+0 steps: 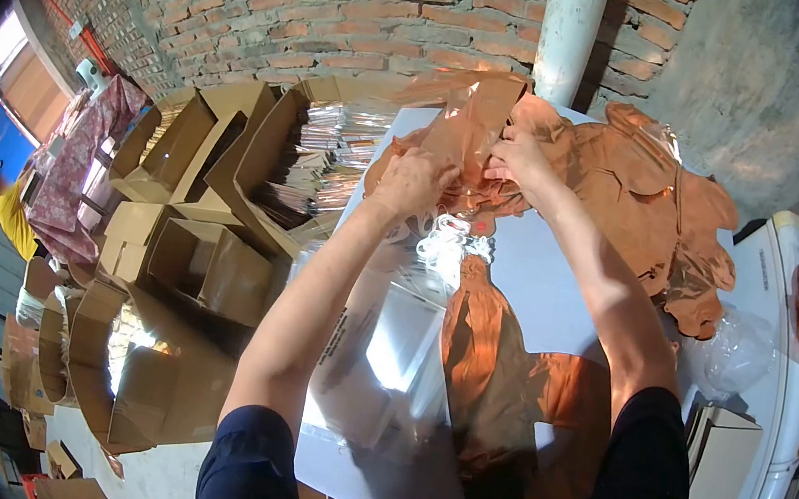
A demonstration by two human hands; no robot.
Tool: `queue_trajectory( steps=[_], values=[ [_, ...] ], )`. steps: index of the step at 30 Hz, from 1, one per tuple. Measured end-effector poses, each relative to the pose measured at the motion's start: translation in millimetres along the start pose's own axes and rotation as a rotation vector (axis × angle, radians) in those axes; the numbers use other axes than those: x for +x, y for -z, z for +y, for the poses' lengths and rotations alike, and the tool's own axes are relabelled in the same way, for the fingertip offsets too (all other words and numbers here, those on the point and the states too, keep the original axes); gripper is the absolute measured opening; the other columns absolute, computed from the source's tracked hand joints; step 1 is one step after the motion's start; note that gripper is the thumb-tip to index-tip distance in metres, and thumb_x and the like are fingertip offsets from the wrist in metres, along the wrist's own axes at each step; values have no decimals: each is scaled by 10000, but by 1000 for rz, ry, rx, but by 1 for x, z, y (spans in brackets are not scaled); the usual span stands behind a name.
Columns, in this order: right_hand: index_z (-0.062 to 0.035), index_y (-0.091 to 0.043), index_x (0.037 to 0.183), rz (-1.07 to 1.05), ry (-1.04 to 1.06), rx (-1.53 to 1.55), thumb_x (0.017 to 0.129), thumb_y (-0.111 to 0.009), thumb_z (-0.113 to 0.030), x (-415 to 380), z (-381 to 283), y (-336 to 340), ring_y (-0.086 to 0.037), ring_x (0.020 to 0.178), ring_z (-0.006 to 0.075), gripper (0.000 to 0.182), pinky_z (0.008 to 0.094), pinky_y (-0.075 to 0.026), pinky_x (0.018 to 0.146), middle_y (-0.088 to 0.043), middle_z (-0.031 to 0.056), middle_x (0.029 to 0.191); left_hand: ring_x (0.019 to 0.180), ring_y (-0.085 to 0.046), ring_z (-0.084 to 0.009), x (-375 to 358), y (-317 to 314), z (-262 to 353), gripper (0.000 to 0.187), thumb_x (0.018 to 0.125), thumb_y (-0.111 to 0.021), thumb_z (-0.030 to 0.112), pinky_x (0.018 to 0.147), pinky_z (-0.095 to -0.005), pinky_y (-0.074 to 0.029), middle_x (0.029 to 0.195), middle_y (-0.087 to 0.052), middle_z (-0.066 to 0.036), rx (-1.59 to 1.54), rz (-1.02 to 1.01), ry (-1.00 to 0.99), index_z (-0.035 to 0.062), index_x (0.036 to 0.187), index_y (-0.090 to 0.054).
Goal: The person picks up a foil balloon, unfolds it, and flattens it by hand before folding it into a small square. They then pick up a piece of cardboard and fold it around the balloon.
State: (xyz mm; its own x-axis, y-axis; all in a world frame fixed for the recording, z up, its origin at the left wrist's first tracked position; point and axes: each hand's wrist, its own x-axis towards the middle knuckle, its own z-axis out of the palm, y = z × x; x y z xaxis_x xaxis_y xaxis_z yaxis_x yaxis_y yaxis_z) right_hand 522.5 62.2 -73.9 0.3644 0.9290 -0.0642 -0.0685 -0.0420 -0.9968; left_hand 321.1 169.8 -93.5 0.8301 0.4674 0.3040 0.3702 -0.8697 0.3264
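Note:
Shiny copper-coloured foil pieces [621,178] spread over the far part of a white table [537,313]. Both hands are at a crumpled foil piece [472,123] near the wall. My left hand [415,183] has its fingers bent against the foil's near left side. My right hand [520,161] pinches the foil on the right, thumb and fingers together. Just below the hands lies a bundle of white string [454,244]. Another copper foil piece [477,351] stretches towards my body, beside clear plastic bags [381,348] on the left.
Open cardboard boxes [206,264] crowd the left side, one holding stacked silvery packets [332,150]. A white pipe [569,35] rises along the brick wall [351,1]. On the right is a white appliance-like surface [777,330]. A person in yellow [15,217] is at the far left.

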Motion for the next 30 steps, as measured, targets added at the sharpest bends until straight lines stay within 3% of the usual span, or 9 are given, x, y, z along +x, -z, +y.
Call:
queue_trajectory(
  steps=[3,6,9,10,13,16,19,22,30],
  values=[
    [-1,-618,1125,114,127,-90,952,-611,-60,22,21,5,-723,800,261,183,372,-592,680,-701,114,1005,876,-699,-315,6,4,-3,423,1038,-606,414,823,-417,-543,911,-732,-193,-191,104,126,48,1198,-746],
    [-36,-696,1019,180,657,-859,917,-661,-126,18,38,11,-697,847,322,141,410,-571,766,-698,125,1048,726,-631,-216,14,12,-8,435,1067,-573,420,714,-384,-502,763,-675,-133,-432,204,344,39,1192,-742],
    [-61,-731,917,120,839,-1178,862,-719,-208,-13,27,-4,-673,917,346,157,420,-539,831,-711,127,1009,1092,-680,-461,18,19,-9,503,1051,-511,474,936,-475,-520,1061,-728,-285,-481,146,480,72,1285,-701],
    [-80,-732,931,60,967,-1191,859,-729,-259,-14,31,-1,-680,963,313,194,402,-525,871,-724,106,938,1064,-701,-433,12,29,2,501,1044,-530,481,927,-460,-526,1041,-740,-265,-522,171,449,77,1284,-706],
    [-95,-724,886,1,1014,-1326,857,-710,-207,-4,42,1,-686,941,313,116,420,-538,849,-724,96,881,814,-685,-171,13,30,6,396,1031,-652,393,766,-358,-521,856,-749,-109,-468,220,383,78,1257,-736],
    [-98,-700,822,84,1057,-1363,867,-681,-161,-3,50,-2,-694,888,319,80,444,-553,813,-718,96,869,847,-699,-189,21,19,-4,382,1020,-674,374,800,-352,-528,901,-763,-132,-413,254,293,68,1237,-740],
    [-97,-753,947,70,757,-1362,887,-655,-122,-12,40,-2,-703,981,301,118,411,-567,857,-752,103,980,828,-706,-227,20,26,1,354,1007,-695,352,793,-365,-534,910,-766,-151,-367,206,296,64,1203,-752],
    [-75,-739,973,52,712,-1373,929,-648,-149,-7,34,3,-700,920,342,125,429,-560,787,-737,135,955,803,-707,-260,28,22,-12,336,1000,-702,342,775,-387,-536,895,-761,-165,-236,105,318,60,1174,-760],
    [0,-661,984,69,527,-921,1016,-588,-245,6,28,13,-691,855,385,258,443,-520,756,-708,219,923,808,-717,-229,29,19,-12,374,1009,-692,375,765,-396,-541,843,-748,-153,-252,45,295,38,1154,-763]
  ],
)
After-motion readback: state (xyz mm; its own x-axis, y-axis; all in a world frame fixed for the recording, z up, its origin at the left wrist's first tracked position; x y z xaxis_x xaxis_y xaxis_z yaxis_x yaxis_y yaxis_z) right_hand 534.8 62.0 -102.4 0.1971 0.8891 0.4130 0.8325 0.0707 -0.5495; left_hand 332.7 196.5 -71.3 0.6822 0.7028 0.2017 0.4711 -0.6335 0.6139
